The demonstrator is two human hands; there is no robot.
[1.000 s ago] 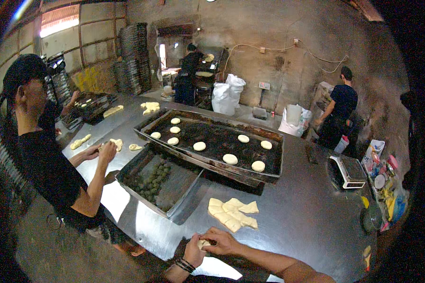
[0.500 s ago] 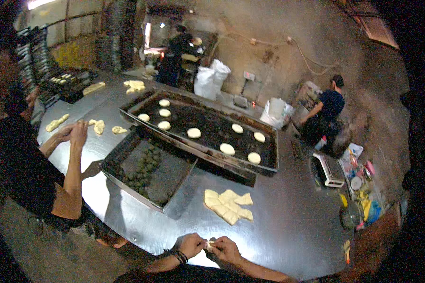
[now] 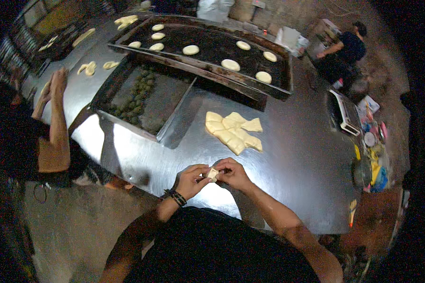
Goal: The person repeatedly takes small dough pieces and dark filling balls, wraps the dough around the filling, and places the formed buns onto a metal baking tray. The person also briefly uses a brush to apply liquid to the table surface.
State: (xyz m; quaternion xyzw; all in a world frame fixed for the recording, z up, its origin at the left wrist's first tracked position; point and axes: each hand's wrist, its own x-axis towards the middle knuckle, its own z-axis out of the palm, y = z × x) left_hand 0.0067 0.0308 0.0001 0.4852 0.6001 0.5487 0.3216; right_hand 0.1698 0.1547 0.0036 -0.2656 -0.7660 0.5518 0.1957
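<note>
- Just below the center of the frame, a person's left hand (image 3: 190, 181) and right hand (image 3: 236, 175) grip a small dough piece (image 3: 213, 173) between them, fingertips closed on its two sides, above the steel table (image 3: 288, 188).
- Good handling here likely means light, even pressure from both sides, with small turns between pinches; a hard pull could tear dough this soft. Holding it by the fingertips rather than the palms should limit sticking and warming.
- The piece is pale and matte, with an uneven edge; its exact form is too small to read.
- Just beyond the hands, right of center, lies a cut dough slab (image 3: 233, 132), creamy yellow and smooth, scored into plump blocks with pointed flaps at its right. Lifting one block at a time would probably spare its neighbors from stretching.
- Left of center, a shallow metal tray (image 3: 127, 126) holds dark green balls (image 3: 140, 92), rough and clustered.
- Across the upper center, a large blackened pan (image 3: 193, 67) carries nine flattened dough rounds, smooth and well apart at most points.
- At the upper left, a co-worker's hands (image 3: 56, 84) work near twisted dough strips (image 3: 88, 69) on brushed metal.
</note>
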